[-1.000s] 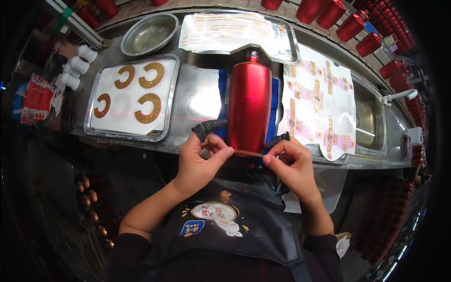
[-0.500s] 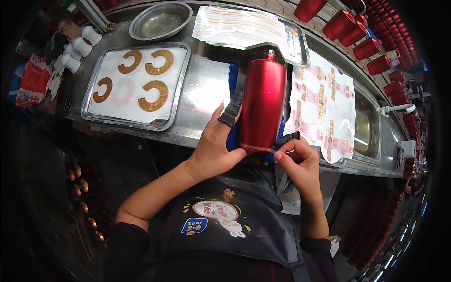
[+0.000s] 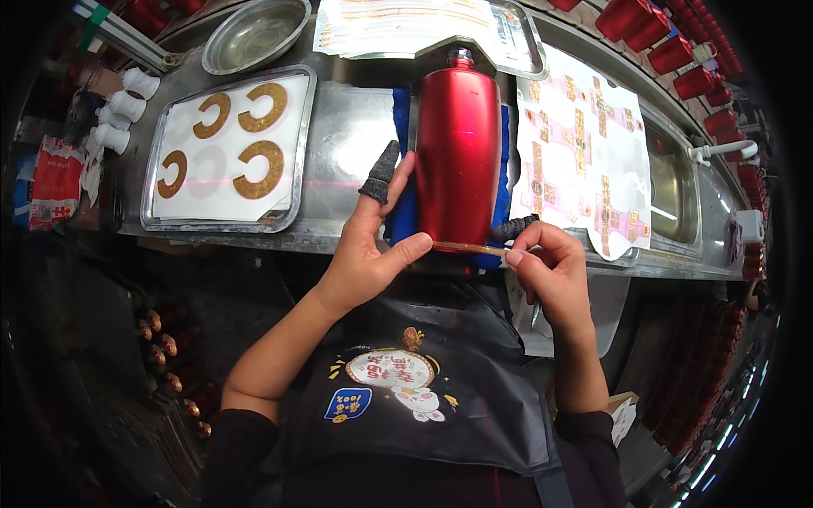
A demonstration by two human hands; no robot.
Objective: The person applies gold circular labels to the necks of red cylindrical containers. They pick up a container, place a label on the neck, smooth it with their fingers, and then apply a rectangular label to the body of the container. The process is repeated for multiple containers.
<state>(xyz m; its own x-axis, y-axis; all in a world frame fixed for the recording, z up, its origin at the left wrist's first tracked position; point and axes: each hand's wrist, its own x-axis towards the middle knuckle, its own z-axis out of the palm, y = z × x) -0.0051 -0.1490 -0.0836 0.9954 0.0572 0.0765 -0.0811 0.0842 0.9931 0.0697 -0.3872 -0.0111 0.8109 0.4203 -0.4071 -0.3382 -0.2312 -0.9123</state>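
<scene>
- Since the earlier frame, the right hand [image 3: 555, 267] had drawn farther out from the red bottle [image 3: 459, 152], so more of the gold strip [image 3: 467, 247] showed beyond its base; the bottle sat slightly higher and farther left in the frame.
- The right hand pinched the strip's free end between thumb and finger, right of the frame's centre.
- The left hand [image 3: 360, 254] was not clenched: its thumb pressed the strip's other end at the base's left edge, fingers spread along the bottle's side.
- The strip appeared only partly applied: it crossed the base edge, but its right end stood off the body.
- The bottle lay mid-frame, neck toward the top, over a blue cloth [image 3: 405, 212] on the metal surface [image 3: 351, 140]; its visible face bore no decal.
- Four gold C-shaped pieces [image 3: 275, 165] were unused on a sheet in the left tray [image 3: 307, 110].
- Pink-and-gold decals [image 3: 583, 144] also sat on their sheet at right, and strip sheets [image 3: 398, 30] lay at the top.
</scene>
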